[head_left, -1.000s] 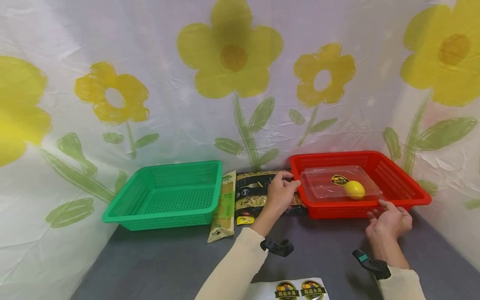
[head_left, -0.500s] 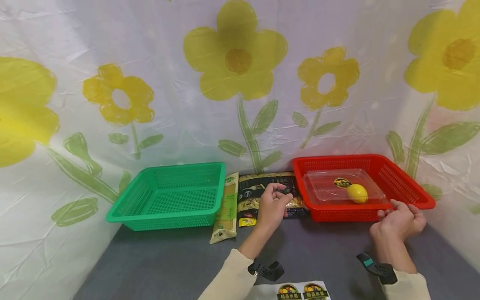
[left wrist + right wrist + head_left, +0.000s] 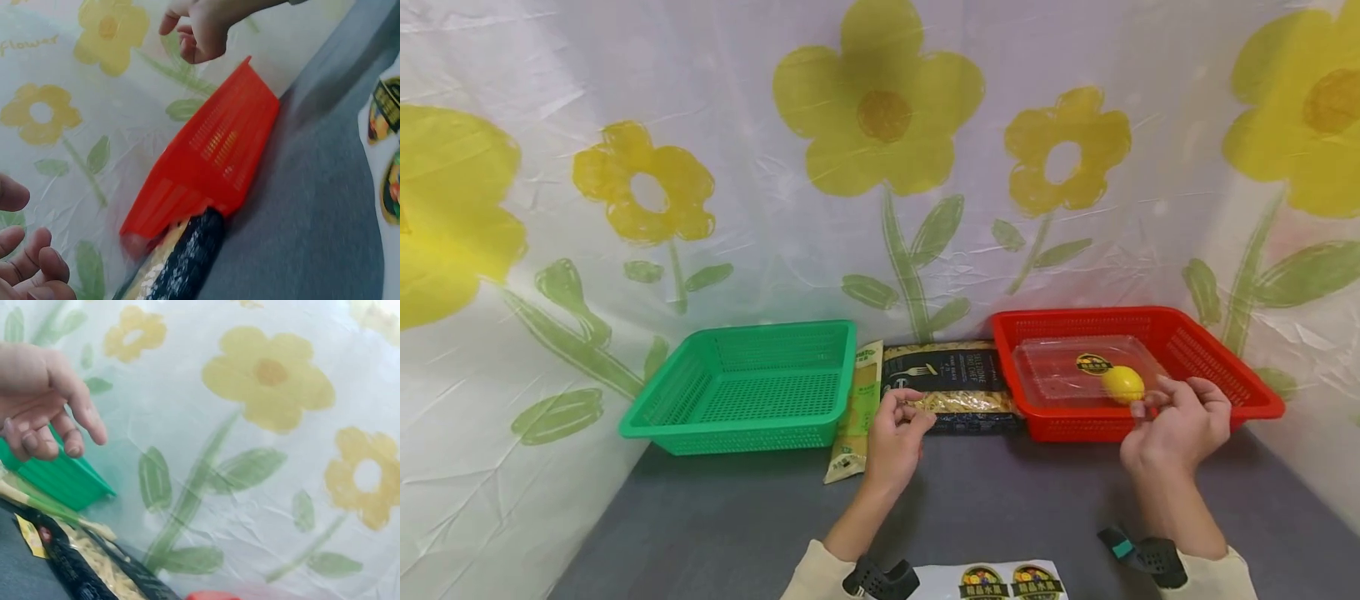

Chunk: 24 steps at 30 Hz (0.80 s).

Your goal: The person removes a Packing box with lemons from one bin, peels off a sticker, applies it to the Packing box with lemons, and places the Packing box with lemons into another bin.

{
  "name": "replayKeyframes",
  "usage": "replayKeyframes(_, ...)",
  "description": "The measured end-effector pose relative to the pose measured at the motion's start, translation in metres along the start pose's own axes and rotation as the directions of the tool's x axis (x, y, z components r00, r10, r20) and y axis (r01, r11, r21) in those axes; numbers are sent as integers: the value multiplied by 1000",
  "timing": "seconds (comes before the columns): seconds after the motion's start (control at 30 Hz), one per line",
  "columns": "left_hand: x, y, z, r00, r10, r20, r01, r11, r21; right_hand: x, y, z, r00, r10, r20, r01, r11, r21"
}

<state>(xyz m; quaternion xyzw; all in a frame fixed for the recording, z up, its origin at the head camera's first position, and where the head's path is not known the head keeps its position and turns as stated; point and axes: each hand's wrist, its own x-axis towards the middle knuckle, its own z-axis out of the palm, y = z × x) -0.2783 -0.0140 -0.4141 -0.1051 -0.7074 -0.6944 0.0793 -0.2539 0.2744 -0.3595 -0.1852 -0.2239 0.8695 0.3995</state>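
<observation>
My left hand (image 3: 895, 442), fingers loosely bent and holding nothing, is in front of the pasta bag (image 3: 962, 387) in the head view. Over the front rim of the red basket (image 3: 1067, 425) is my right hand (image 3: 1180, 425), its fingers bent with nothing visible in them. Inside that basket lies a clear plastic box (image 3: 1052, 371) with a black and gold fruit label. A yellow lemon (image 3: 1123, 384) shows at the box's right front, near the right fingertips. The left wrist view has both hands apart from the basket's side.
A green basket (image 3: 737, 442) stands at the left. Beside it lies a long yellow-green packet (image 3: 850, 442). A sheet of round fruit stickers (image 3: 940, 579) is at the table's near edge. The flowered curtain (image 3: 760, 233) hangs close behind. A small yellow packet (image 3: 31, 537) shows by the pasta.
My left hand has drawn away from the red basket's left side, leftward and toward me. The right hand has shifted along the front rim. The box and lemon stay in the basket.
</observation>
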Motion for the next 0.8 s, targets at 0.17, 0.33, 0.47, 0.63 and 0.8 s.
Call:
replayKeyframes(0.17,-9,0,-14,999,22,-25,-21,999,35,-16,2,2,996,-13,86,19,998,-66)
replayKeyframes(0.33,-11,3,-23,997,76,-6,-76,997,20,-30,6,-1,981,-9,194,36,990,-136)
replayKeyframes(0.47,-12,11,-28,984,177,-9,-176,982,64,-40,8,-1,954,80,288,-6,969,-247)
replayKeyframes(0.63,-14,23,-32,961,276,16,-276,952,133,-47,8,1,886,206,416,-14,908,-419)
replayKeyframes(0.8,-17,26,-38,946,312,93,-325,903,279,-53,11,3,804,198,560,126,864,-487)
